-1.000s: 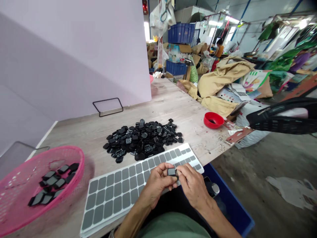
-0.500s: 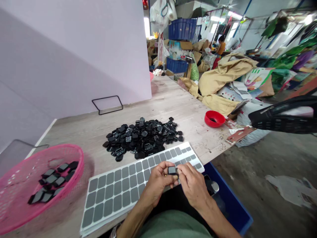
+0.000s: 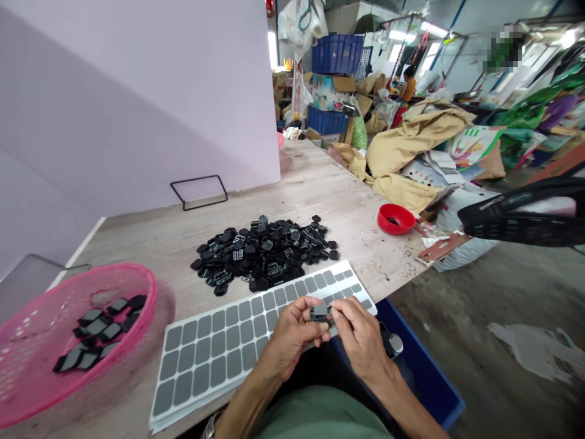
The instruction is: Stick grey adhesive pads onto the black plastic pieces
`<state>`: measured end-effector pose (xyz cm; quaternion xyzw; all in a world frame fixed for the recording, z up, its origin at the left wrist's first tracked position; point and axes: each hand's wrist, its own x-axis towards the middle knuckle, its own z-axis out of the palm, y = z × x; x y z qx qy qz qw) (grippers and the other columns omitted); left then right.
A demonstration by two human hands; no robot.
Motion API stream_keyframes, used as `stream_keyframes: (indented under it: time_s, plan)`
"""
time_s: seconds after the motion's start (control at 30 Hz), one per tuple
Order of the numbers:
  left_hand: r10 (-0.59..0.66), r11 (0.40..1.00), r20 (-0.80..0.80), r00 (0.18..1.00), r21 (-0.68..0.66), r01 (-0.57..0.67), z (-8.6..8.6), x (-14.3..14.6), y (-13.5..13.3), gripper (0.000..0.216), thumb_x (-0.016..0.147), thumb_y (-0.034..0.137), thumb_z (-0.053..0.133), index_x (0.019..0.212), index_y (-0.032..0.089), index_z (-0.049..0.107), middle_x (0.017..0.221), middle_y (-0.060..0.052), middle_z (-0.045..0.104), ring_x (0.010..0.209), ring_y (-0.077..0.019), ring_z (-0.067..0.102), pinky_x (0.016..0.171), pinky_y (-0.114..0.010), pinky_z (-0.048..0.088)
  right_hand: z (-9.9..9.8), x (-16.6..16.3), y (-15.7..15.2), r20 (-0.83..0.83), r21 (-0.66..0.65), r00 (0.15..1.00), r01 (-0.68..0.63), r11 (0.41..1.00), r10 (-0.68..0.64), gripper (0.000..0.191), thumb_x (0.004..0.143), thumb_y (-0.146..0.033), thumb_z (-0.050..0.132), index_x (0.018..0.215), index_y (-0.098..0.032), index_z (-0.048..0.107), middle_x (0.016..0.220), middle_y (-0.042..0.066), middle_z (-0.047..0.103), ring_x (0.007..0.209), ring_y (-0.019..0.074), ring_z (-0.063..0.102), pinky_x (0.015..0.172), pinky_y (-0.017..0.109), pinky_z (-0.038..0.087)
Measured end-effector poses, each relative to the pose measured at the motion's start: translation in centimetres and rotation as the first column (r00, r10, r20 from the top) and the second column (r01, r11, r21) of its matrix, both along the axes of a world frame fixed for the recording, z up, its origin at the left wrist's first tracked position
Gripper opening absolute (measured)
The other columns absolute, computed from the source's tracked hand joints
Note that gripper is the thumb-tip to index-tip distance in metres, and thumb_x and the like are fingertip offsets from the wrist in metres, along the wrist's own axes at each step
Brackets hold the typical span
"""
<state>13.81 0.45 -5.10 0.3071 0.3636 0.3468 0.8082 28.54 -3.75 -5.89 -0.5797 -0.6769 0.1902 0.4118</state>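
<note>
My left hand (image 3: 292, 329) grips a small black plastic piece (image 3: 319, 313) with a grey face, held between thumb and fingers above the sheet's near edge. Close by on its right, my right hand (image 3: 359, 329) has thumb and forefinger pinched together at the piece's edge; whatever lies between those fingertips is too small to make out. Under both hands stretches a white sheet of grey stickers (image 3: 217, 344), rounded rectangles in rows, with more sheets stacked below. Just beyond it lies a heap of black plastic pieces (image 3: 269, 250).
On the left stands a pink basket (image 3: 148, 292) with several grey-faced black pieces inside. A red bowl (image 3: 397, 219) sits near the table's right edge. Below that edge is a blue crate (image 3: 441, 390). A wire frame (image 3: 198, 178) leans against the wall.
The black piece has tilted slightly in my left hand. My right fingertips have drawn a little to the right, away from it. Basket, heap and sheet stay as they were.
</note>
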Motion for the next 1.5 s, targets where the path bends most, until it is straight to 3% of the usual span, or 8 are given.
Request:
stream_keyframes:
  time_s: [0.63, 0.8, 1.0, 1.1, 1.2, 1.4, 1.43, 1.5]
  plan:
    - [-0.011, 0.999, -0.018, 1.0, 0.037, 0.011, -0.4, 0.0, 0.0, 0.04, 0.062, 0.012, 0.076, 0.093, 0.015, 0.052, 0.065, 0.001, 0.064, 0.055, -0.0097, 0.06, 0.049, -0.017, 0.042, -0.1, -0.2, -0.1, 0.184, 0.017, 0.983, 0.01, 1.0, -0.013, 0.021, 0.093, -0.017, 0.035, 0.097, -0.019, 0.056, 0.082, 0.004, 0.055, 0.076, 0.0165, 0.053, 0.069, 0.027, 0.041]
    - [-0.018, 0.998, -0.02, 1.0, 0.061, 0.019, -0.4, 0.1, 0.3, 0.025, 0.078, 0.028, 0.065, 0.095, 0.014, 0.053, 0.059, -0.001, 0.063, 0.053, -0.0097, 0.057, 0.05, -0.018, 0.041, 0.0, -0.1, 0.2, 0.198, -0.014, 0.98, 0.009, 1.0, -0.006, 0.022, 0.092, -0.016, 0.035, 0.095, -0.019, 0.056, 0.082, 0.004, 0.056, 0.076, 0.0162, 0.053, 0.069, 0.027, 0.04]
    - [-0.03, 0.98, -0.196, 0.98, 0.188, 0.067, -1.3, 0.2, 1.0, 0.021, 0.08, 0.033, 0.06, 0.09, 0.015, 0.055, 0.053, -0.001, 0.061, 0.043, -0.0086, 0.049, 0.044, -0.018, 0.035, -0.1, 0.2, 0.4, 0.231, -0.076, 0.973, -0.016, 0.997, 0.033, 0.022, 0.091, -0.016, 0.036, 0.094, -0.02, 0.058, 0.082, 0.002, 0.057, 0.076, 0.0152, 0.055, 0.069, 0.025, 0.04]
    - [0.028, 0.938, -0.389, 0.921, 0.329, 0.111, -0.9, -0.2, 1.5, 0.019, 0.083, 0.034, 0.056, 0.091, 0.016, 0.058, 0.053, 0.001, 0.058, 0.044, -0.0088, 0.046, 0.043, -0.019, 0.031, 0.1, 2.1, 1.0, 0.325, -0.107, 0.946, 0.041, 0.993, -0.004, 0.022, 0.091, -0.016, 0.038, 0.093, -0.021, 0.059, 0.085, 0.002, 0.059, 0.078, 0.0147, 0.057, 0.069, 0.024, 0.039]
    - [0.136, 0.864, -0.55, 0.824, 0.473, 0.173, -0.1, -0.4, 2.3, 0.018, 0.086, 0.033, 0.05, 0.093, 0.02, 0.06, 0.058, 0.002, 0.056, 0.053, -0.0121, 0.05, 0.049, -0.021, 0.034, 0.5, 4.7, 2.8, 0.462, -0.121, 0.878, 0.206, 0.971, -0.129, 0.021, 0.092, -0.018, 0.037, 0.094, -0.022, 0.058, 0.088, 0.002, 0.061, 0.08, 0.0156, 0.058, 0.068, 0.025, 0.038]
    - [0.119, 0.512, -0.633, 0.765, 0.699, 0.499, 0.3, 1.5, 3.7, 0.018, 0.084, 0.014, 0.044, 0.084, 0.022, 0.059, 0.095, -0.005, 0.062, 0.081, -0.0185, 0.058, 0.075, -0.027, 0.041, 0.9, 5.8, 7.5, 0.613, -0.151, 0.788, 0.185, 0.971, -0.055, 0.017, 0.089, -0.019, 0.041, 0.088, -0.019, 0.058, 0.087, 0.004, 0.063, 0.075, 0.0167, 0.058, 0.064, 0.027, 0.033]
    - [0.099, 0.493, -0.651, 0.752, 0.689, 0.531, 0.2, 1.8, 3.8, 0.018, 0.082, 0.012, 0.043, 0.082, 0.021, 0.058, 0.096, -0.005, 0.061, 0.082, -0.0191, 0.058, 0.075, -0.028, 0.04, 0.8, 5.5, 8.0, 0.62, -0.154, 0.784, 0.168, 0.974, -0.038, 0.016, 0.088, -0.019, 0.042, 0.087, -0.019, 0.058, 0.086, 0.005, 0.062, 0.074, 0.0169, 0.058, 0.064, 0.027, 0.033]
    - [0.054, 0.537, -0.668, 0.742, 0.646, 0.542, 0.0, 2.3, 4.0, 0.015, 0.078, 0.009, 0.046, 0.077, 0.021, 0.055, 0.095, -0.005, 0.06, 0.08, -0.0198, 0.058, 0.074, -0.028, 0.04, 0.7, 5.0, 8.6, 0.629, -0.16, 0.777, 0.139, 0.977, -0.008, 0.015, 0.088, -0.019, 0.043, 0.086, -0.019, 0.058, 0.086, 0.005, 0.062, 0.074, 0.0174, 0.058, 0.063, 0.028, 0.032]
